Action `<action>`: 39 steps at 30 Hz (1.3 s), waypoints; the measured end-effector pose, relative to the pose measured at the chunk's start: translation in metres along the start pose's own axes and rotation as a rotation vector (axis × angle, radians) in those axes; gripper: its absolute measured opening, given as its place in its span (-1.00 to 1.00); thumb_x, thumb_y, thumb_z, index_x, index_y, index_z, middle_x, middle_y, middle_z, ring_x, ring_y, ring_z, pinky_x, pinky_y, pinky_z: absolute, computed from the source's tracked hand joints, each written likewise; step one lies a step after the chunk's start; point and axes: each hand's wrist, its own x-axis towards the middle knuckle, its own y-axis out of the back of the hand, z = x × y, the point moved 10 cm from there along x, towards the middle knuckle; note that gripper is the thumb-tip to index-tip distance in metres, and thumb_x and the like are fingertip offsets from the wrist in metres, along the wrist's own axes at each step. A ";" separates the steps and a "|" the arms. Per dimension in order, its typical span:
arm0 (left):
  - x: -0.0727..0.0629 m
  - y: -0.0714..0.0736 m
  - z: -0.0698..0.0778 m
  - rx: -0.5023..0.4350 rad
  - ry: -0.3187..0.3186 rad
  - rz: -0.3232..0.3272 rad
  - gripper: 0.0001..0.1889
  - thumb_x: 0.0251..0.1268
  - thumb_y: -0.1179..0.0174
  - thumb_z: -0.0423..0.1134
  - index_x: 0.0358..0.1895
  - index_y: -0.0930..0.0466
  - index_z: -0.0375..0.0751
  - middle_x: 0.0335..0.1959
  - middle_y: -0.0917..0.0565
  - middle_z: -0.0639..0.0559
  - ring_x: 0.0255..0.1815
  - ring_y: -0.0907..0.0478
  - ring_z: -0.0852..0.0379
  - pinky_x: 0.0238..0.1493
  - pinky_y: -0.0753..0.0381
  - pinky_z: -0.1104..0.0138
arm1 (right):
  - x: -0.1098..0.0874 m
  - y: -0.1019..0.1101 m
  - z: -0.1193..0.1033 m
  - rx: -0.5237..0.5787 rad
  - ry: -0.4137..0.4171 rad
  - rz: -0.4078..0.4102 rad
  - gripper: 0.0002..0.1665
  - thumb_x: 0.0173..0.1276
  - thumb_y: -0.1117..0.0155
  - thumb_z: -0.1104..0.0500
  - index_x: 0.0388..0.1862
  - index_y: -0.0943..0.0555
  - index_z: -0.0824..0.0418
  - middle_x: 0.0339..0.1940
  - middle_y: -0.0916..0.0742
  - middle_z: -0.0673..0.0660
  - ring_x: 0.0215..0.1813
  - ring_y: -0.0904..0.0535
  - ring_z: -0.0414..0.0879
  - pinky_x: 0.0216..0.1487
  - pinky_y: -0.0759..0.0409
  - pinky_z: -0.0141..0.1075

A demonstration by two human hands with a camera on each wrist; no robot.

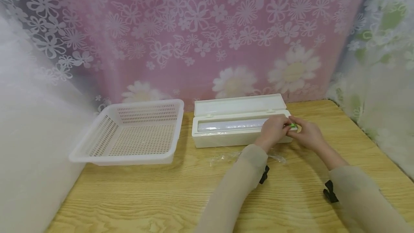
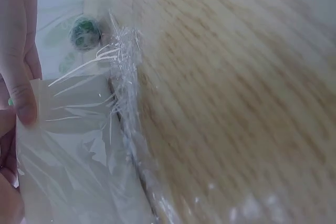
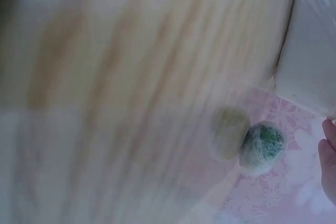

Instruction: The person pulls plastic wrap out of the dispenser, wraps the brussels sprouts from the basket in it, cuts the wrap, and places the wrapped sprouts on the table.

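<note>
A long white cling film dispenser box (image 1: 223, 140) lies with its lid (image 1: 239, 105) open, and a roll of cling film (image 1: 231, 125) shows inside. Both hands meet at its right end, around a small green slider (image 1: 293, 125). With curled fingertips my left hand (image 1: 274, 129) pinches at this slider, partly hidden by the fingers. My right hand (image 1: 306, 134) grips the box's end, its thumb (image 2: 23, 103) pressed on the front wall in the left wrist view. Clear film (image 2: 126, 77) hangs crumpled along the box's front edge.
A white perforated basket (image 1: 129, 158) stands at the left on the wooden table (image 1: 145, 197). Beyond the box's right end sits a round green thing wrapped in film (image 2: 85, 33), also in the right wrist view (image 3: 264, 145). A pink flowered curtain (image 1: 194, 46) hangs behind.
</note>
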 end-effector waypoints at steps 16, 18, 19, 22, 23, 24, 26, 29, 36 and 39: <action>-0.005 0.007 0.007 0.078 -0.109 -0.009 -0.88 0.22 -0.10 -0.12 -0.30 -0.64 0.11 -0.40 -0.53 0.31 -0.35 -0.40 0.40 -0.34 -0.37 0.62 | 0.000 -0.004 0.007 -0.033 -0.010 -0.032 -0.17 0.14 -0.21 -0.13 0.20 -0.30 0.42 -0.93 -0.34 0.00 -0.84 -0.11 -0.18 -0.76 -0.18 -0.35; -0.006 0.008 0.008 0.099 -0.124 0.002 -0.88 0.23 -0.10 -0.11 -0.29 -0.64 0.12 -0.40 -0.53 0.32 -0.35 -0.40 0.40 -0.33 -0.37 0.62 | 0.000 -0.004 0.007 -0.040 -0.014 -0.040 -0.16 0.14 -0.20 -0.16 0.21 -0.29 0.41 -0.93 -0.34 0.00 -0.84 -0.11 -0.18 -0.76 -0.18 -0.35; -0.006 0.009 0.009 0.109 -0.133 0.011 -0.88 0.22 -0.10 -0.11 -0.29 -0.64 0.12 -0.40 -0.54 0.32 -0.34 -0.41 0.40 -0.32 -0.37 0.62 | 0.001 -0.004 0.008 -0.038 -0.018 -0.045 -0.14 0.14 -0.19 -0.17 0.22 -0.29 0.40 -0.93 -0.34 0.01 -0.84 -0.11 -0.18 -0.76 -0.18 -0.35; -0.006 0.009 0.008 0.120 -0.140 0.018 -0.89 0.21 -0.11 -0.11 -0.30 -0.64 0.12 -0.40 -0.54 0.32 -0.33 -0.41 0.40 -0.30 -0.38 0.62 | 0.001 -0.005 0.009 -0.029 -0.026 -0.055 -0.12 0.13 -0.18 -0.20 0.22 -0.28 0.40 -0.93 -0.35 0.01 -0.84 -0.11 -0.18 -0.75 -0.20 -0.34; -0.006 0.009 0.008 0.121 -0.141 0.018 -0.89 0.21 -0.11 -0.11 -0.31 -0.64 0.12 -0.40 -0.53 0.32 -0.33 -0.41 0.40 -0.31 -0.37 0.62 | 0.001 -0.005 0.009 -0.026 -0.030 -0.058 -0.12 0.13 -0.18 -0.20 0.23 -0.28 0.40 -0.92 -0.35 0.01 -0.84 -0.11 -0.18 -0.75 -0.20 -0.34; -0.006 0.010 0.008 0.122 -0.144 0.021 -0.90 0.21 -0.12 -0.12 -0.32 -0.64 0.11 -0.41 -0.53 0.32 -0.35 -0.41 0.40 -0.33 -0.37 0.61 | 0.001 -0.005 0.009 -0.021 -0.032 -0.058 -0.12 0.12 -0.18 -0.20 0.22 -0.28 0.40 -0.93 -0.35 0.01 -0.84 -0.10 -0.18 -0.74 -0.20 -0.34; -0.007 0.011 0.006 0.122 -0.137 0.016 -0.91 0.21 -0.12 -0.12 -0.33 -0.63 0.12 -0.42 -0.52 0.32 -0.35 -0.40 0.40 -0.34 -0.37 0.61 | 0.001 -0.006 0.007 -0.018 -0.033 -0.058 -0.11 0.12 -0.18 -0.21 0.22 -0.28 0.40 -0.92 -0.35 0.00 -0.84 -0.10 -0.19 -0.74 -0.19 -0.34; -0.007 0.011 0.004 0.120 -0.131 0.014 -0.92 0.20 -0.13 -0.11 -0.35 -0.63 0.12 -0.43 -0.52 0.33 -0.36 -0.39 0.40 -0.36 -0.36 0.61 | 0.002 -0.004 0.004 -0.010 -0.034 -0.054 -0.11 0.12 -0.19 -0.20 0.22 -0.28 0.41 -0.92 -0.35 0.01 -0.83 -0.09 -0.19 -0.74 -0.18 -0.34; -0.006 0.010 0.003 0.124 -0.138 0.015 -0.92 0.20 -0.13 -0.12 -0.37 -0.62 0.12 -0.44 -0.51 0.33 -0.35 -0.39 0.40 -0.37 -0.36 0.60 | 0.002 -0.004 0.004 -0.027 -0.027 -0.052 -0.11 0.11 -0.21 -0.20 0.20 -0.30 0.43 -0.93 -0.34 0.01 -0.83 -0.09 -0.19 -0.74 -0.16 -0.35; -0.007 0.011 0.003 0.123 -0.147 0.029 -0.92 0.19 -0.14 -0.13 -0.38 -0.62 0.11 -0.44 -0.52 0.33 -0.34 -0.39 0.40 -0.36 -0.36 0.59 | 0.001 -0.004 0.005 -0.033 -0.028 -0.054 -0.10 0.10 -0.20 -0.21 0.21 -0.29 0.42 -0.93 -0.33 0.01 -0.83 -0.09 -0.19 -0.74 -0.16 -0.35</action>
